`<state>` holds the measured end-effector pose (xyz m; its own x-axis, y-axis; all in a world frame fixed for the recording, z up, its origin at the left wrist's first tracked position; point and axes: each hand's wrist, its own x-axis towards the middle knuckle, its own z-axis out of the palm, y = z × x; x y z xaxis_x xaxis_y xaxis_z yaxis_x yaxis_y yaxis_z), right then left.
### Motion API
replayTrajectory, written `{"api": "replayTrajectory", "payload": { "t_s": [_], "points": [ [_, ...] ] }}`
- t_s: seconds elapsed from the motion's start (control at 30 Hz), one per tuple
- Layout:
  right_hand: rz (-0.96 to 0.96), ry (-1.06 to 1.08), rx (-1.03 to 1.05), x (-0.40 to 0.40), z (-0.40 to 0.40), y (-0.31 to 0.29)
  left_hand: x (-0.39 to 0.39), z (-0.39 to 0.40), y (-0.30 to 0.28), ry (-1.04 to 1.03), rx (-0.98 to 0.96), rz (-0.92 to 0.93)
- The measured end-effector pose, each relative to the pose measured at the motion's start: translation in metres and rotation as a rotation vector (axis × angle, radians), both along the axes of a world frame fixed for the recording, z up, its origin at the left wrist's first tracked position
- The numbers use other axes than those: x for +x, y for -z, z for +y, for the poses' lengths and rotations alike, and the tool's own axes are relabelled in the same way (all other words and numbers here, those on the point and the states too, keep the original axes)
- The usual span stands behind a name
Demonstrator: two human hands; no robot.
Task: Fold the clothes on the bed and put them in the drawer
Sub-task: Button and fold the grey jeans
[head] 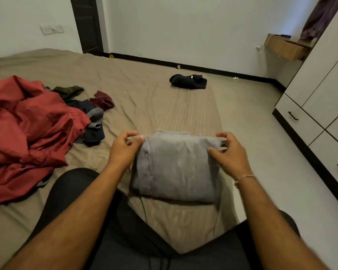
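A bedroom with white walls, a dark door at the upper left and a pale floor along the right. A bed in a tan sheet fills the left and middle of the frame. At the right edge stands a white wardrobe with drawers low down, their dark handles showing, all closed. A small wooden shelf hangs on the wall at the upper right, with a dark curtain above it.

In the centre, near the bed's right edge, lies a grey garment, folded into a thick rectangle. The left hand pinches its far left corner between thumb and fingers; the right hand has its fingers closed on the far right corner. The person's legs in dark trousers lie spread along the bottom of the frame, on either side of the garment.

At the left a large red shirt lies crumpled, touching a small heap of dark clothes: green, maroon, navy and grey pieces. Farther up the bed, well apart from the rest, sits a black bundle. Between the grey garment and the drawers only bare floor shows.
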<state>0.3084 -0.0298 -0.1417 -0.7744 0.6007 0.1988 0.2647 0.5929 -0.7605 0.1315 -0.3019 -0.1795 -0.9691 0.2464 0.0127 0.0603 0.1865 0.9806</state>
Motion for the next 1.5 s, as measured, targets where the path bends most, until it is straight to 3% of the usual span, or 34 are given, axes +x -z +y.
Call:
{"api": "replayTrajectory", "payload": {
  "t_s": [0.1,0.17,0.23,0.33,0.43,0.53,0.7,0.8,0.9,0.97,1.07,1.17,1.27,1.33,1.43,1.5],
  "points": [
    [-0.093,0.04,0.349,-0.011,-0.012,0.039,-0.009,0.005,0.029,0.044,-0.55,0.129],
    [-0.115,-0.184,0.489,-0.002,-0.025,0.069,0.002,0.003,0.032,0.176,-0.654,0.334],
    [-0.348,-0.42,0.609,0.005,-0.039,0.089,0.017,0.005,0.035,0.442,-0.793,0.54],
    [-0.612,-0.439,0.699,0.005,-0.05,0.104,0.039,0.014,0.049,0.706,-1.175,0.684],
    [-0.606,-0.287,0.76,-0.001,-0.05,0.107,0.042,0.023,0.059,0.596,-1.305,0.745],
    [-0.623,-0.272,0.708,-0.006,-0.05,0.105,0.035,0.031,0.052,0.537,-1.339,0.754],
    [-0.632,-0.448,0.588,-0.004,-0.037,0.055,0.032,0.02,0.01,0.561,-1.199,0.799],
    [-0.594,-0.589,0.459,0.005,-0.034,0.006,0.025,-0.013,-0.004,0.545,-0.855,0.713],
    [-0.473,-0.658,0.227,0.007,-0.032,-0.041,0.025,-0.03,-0.021,0.393,-0.483,0.582],
    [-0.423,-0.657,0.078,-0.003,-0.021,-0.062,0.015,-0.018,-0.037,0.289,-0.37,0.613],
    [-0.323,-0.405,-0.068,-0.034,0.008,-0.063,-0.018,0.018,-0.045,0.101,-0.38,0.636],
    [-0.227,0.03,0.168,-0.069,0.028,-0.037,-0.041,0.05,-0.037,-0.064,-0.515,0.556],
    [-0.259,0.019,0.317,-0.077,0.027,-0.003,-0.015,0.061,-0.007,-0.115,-0.37,0.441],
    [-0.304,-0.112,0.273,-0.071,0.017,0.027,0.015,0.065,0.032,-0.157,-0.188,0.172],
    [-0.492,-0.236,0.312,-0.061,0.002,0.084,0.053,0.082,0.064,-0.157,0.214,-0.529],
    [-0.506,-0.207,0.331,-0.052,-0.007,0.112,0.067,0.092,0.063,-0.078,0.34,-0.767]
  ]
}}
